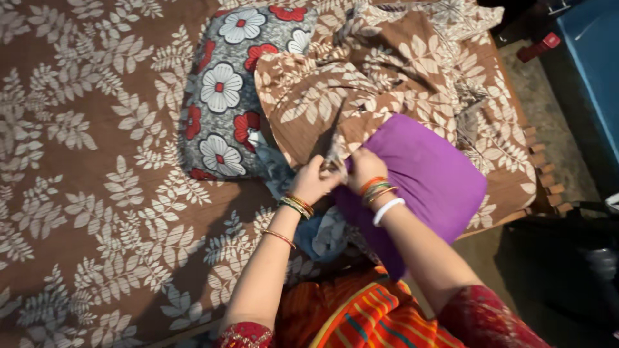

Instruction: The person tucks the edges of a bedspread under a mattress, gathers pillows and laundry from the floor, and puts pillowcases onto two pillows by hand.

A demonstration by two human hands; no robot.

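Purple pillow (pixel 425 174): near the bed's (pixel 84 193) right edge, half inside a brown leaf-print pillowcase (pixel 335 96). My left hand (pixel 314 182) and right hand (pixel 363 169): both closed, pinching the pillowcase's open edge. Flowered pillow (pixel 222 96): just left. Open sheet farther left. Fingertips hidden in folds.

A: Item one, position?
B: Bed (pixel 77 193), filling the left and centre of the view; floor (pixel 554 116) along its right edge.
A: On it?
B: Flowered pillow (pixel 225 96) toward the far side, centre. Just right of it, overlapping its edge, a leaf-print pillowcase (pixel 361 84), bunched.
A: Nearer?
B: Plain pillow (pixel 425 174), at the bed's near right corner, its far end under the pillowcase.
A: Hands?
B: Left hand (pixel 314 182) and right hand (pixel 365 169), side by side where pillowcase meets plain pillow.
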